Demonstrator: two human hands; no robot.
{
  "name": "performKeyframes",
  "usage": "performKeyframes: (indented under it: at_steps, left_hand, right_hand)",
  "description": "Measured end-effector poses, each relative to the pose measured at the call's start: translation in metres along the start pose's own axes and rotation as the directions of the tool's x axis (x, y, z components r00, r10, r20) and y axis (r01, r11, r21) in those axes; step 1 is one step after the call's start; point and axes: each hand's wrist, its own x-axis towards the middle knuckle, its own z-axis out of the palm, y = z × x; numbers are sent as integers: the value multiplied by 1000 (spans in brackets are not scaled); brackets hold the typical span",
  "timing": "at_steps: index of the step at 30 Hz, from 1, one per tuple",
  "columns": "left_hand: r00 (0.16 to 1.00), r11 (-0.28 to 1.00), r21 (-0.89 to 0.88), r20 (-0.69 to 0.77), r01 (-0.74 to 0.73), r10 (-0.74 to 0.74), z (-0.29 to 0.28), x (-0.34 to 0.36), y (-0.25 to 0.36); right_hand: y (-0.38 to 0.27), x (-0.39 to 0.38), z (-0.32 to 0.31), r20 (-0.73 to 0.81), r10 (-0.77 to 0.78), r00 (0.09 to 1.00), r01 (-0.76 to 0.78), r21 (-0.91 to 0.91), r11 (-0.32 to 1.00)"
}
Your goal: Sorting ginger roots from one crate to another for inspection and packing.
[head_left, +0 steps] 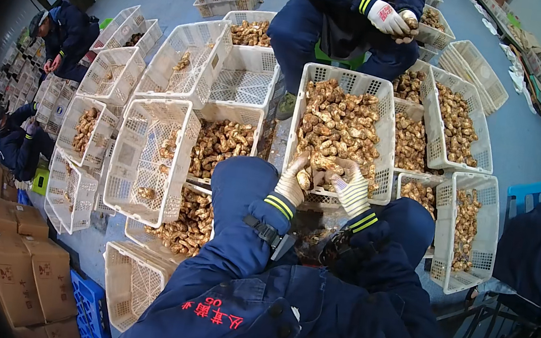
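My left hand [290,184], in a pale glove with bare fingertips, is closed around a knobbly brown mushroom [305,178] at the near edge of a white plastic crate [388,143]. Close beside it, my right hand [351,188], gloved the same way, has its fingers bent in toward a mushroom [324,163] between the two hands. How firmly the right fingers grip it is partly hidden. Loose brown mushrooms [342,120] heap the crate, which lies just beyond my knees.
Across from me sits a person with white-gloved hands [394,21] holding a mushroom. White crates of mushrooms flank me, one at left [152,160] and one at right [474,230]. Cardboard boxes [15,265] stack at lower left; a blue chair [535,193] stands right. Two people work far left.
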Motion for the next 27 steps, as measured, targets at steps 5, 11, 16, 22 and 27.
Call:
performKeyframes:
  at_steps: [5, 11, 16, 22, 27]
  left_hand:
    - [999, 995, 101, 46, 6, -11, 7, -3, 3]
    - [996, 995, 97, 84, -2, -7, 16, -5, -1]
    - [990, 974, 188, -41, -127, 137, 34, -18, 6]
    - [996, 997, -63, 69, -48, 52, -22, 20, -1]
    - [915, 924, -29, 130, -380, 381, -17, 9, 1]
  right_hand:
    - [-4, 0, 0, 29, 111, 993, -113, 89, 990]
    - [0, -1, -4, 6, 1, 1000, -1, -69, 998]
    - [-43, 7, 17, -71, -82, 994, 52, -352, 935]
    - [-110, 59, 112, 345, -100, 933, 74, 89, 993]
    - [-62, 70, 90, 236, -109, 966, 156, -191, 969]
